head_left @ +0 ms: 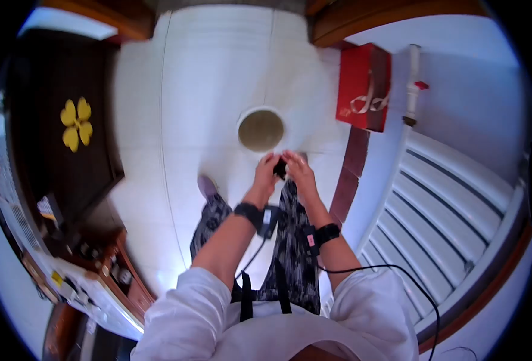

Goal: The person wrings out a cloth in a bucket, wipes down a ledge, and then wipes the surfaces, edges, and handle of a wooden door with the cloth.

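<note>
My left hand [266, 173] and my right hand [300, 170] are close together in front of my legs. Between them is a small black thing [280, 169], soft-looking and crumpled, its kind not clear; the fingers of both hands are closed about it. Just beyond my fingertips a round white bucket [240, 133] stands on the floor, with murky brownish liquid [261, 130] inside. Both hands are outside its rim, on the near side. Each wrist wears a black strap with a small device, and a cable trails from each.
Pale tiles [199, 78] cover the floor. To the right stand a red gift bag [354, 84], a white pipe [414, 78] and a white radiator [440, 198]. On the left is a dark cabinet [43, 156] with a yellow clover-shaped decoration [76, 124], and a cluttered wooden shelf [118, 265] nearer me.
</note>
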